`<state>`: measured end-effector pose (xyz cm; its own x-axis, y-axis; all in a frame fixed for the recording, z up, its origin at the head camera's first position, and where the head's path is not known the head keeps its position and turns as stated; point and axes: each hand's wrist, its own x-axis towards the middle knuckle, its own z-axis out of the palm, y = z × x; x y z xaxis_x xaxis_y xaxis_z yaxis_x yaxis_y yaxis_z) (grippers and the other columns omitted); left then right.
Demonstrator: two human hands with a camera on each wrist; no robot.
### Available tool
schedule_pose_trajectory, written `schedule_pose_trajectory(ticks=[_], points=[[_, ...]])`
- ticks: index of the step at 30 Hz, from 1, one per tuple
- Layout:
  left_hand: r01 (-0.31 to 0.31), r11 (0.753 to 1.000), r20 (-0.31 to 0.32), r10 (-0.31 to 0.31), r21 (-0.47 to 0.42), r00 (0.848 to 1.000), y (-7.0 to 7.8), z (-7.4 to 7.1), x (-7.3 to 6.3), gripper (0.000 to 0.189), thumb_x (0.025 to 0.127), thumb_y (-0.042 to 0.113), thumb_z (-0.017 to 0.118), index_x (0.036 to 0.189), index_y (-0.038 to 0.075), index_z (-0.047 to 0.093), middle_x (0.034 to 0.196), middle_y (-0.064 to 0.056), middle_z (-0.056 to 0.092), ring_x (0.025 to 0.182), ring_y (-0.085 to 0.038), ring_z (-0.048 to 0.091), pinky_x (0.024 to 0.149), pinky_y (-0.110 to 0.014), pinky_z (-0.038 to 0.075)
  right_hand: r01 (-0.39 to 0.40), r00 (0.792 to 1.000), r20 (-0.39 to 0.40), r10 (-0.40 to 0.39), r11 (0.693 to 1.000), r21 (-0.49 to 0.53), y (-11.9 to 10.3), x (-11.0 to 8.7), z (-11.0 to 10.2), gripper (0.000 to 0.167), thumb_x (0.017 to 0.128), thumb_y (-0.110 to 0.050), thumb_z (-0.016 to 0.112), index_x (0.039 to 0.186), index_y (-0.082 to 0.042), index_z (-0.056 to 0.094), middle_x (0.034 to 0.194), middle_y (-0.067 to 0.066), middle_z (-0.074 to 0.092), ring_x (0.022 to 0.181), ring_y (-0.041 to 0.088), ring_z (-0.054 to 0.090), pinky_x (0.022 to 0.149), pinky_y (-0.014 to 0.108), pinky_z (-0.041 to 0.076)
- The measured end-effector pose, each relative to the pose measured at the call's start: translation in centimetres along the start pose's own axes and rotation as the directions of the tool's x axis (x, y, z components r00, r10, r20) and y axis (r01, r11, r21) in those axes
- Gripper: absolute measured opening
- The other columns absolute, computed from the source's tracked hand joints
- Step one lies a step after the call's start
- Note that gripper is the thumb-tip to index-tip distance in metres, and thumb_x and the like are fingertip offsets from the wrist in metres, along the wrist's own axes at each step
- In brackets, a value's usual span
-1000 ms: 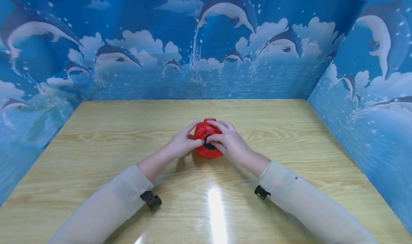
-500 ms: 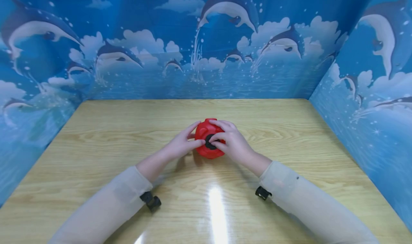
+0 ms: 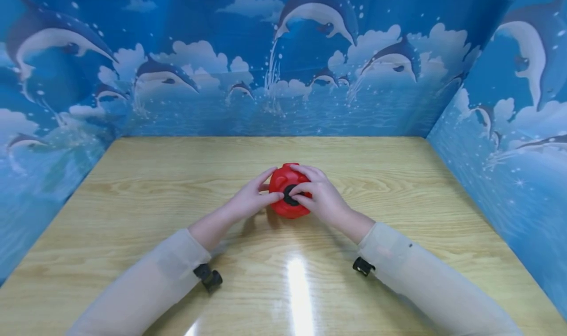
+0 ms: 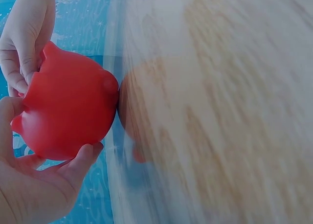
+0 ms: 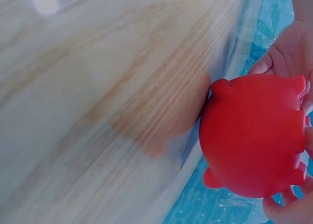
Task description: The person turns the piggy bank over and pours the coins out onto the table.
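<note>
A round red piggy bank [image 3: 290,212] lies belly-up on the table, a black stopper [image 3: 291,202] in its upturned belly. My left hand [image 3: 245,199] grips its left side, thumb on top beside the stopper and fingers round the far edge. From the right, my right hand [image 3: 327,198] pinches at the stopper with thumb and forefinger, while its other fingers reach over the far rim. The left wrist view shows the smooth red body [image 4: 73,106] resting against the tabletop. Seen from the right wrist, stubby knobs stick out of the bank [image 5: 252,136]; the stopper is hidden there.
The bank rests on a glossy wood-grain table [image 3: 177,173]. Blue dolphin-print sheets [image 3: 199,105] enclose it at the back and sides. Small black devices [image 3: 208,276] are strapped under both sleeves. A bright light reflection [image 3: 299,291] lies on the near tabletop.
The right thumb and forefinger have shifted slightly rightward on the stopper, showing more of its black face. The left hand keeps the same grip, and the bank stays in place.
</note>
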<state>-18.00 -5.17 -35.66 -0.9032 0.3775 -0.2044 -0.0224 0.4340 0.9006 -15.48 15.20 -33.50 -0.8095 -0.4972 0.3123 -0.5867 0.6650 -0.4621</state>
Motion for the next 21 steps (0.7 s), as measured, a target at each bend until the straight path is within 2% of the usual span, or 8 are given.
schedule_pose_trajectory(ticks=[13,21], points=[[-0.001,1.000,0.012,0.001,-0.025,1.000,-0.06,-0.24,0.02,0.075,0.086,0.035,0.065,0.148,0.030,0.023,0.141,-0.010,0.040,0.124,-0.030,0.043,0.090,-0.045,0.047,0.007,1.000,-0.019,-0.007,1.000,-0.004,-0.21,0.08,-0.08,0.014,0.079,-0.007,0.074,0.093,-0.009,0.074,0.142,0.007,0.041,0.130,0.027,0.032,0.096,0.041,0.043],[-0.014,1.000,0.017,0.014,-0.020,1.000,-0.11,-0.22,0.04,0.075,0.086,0.036,0.066,0.148,0.029,0.024,0.140,-0.009,0.041,0.124,-0.029,0.043,0.088,-0.045,0.048,-0.014,1.000,-0.024,0.014,1.000,-0.014,-0.29,-0.07,-0.26,0.012,0.079,-0.007,0.074,0.091,-0.009,0.074,0.141,0.007,0.042,0.130,0.027,0.033,0.097,0.041,0.042]])
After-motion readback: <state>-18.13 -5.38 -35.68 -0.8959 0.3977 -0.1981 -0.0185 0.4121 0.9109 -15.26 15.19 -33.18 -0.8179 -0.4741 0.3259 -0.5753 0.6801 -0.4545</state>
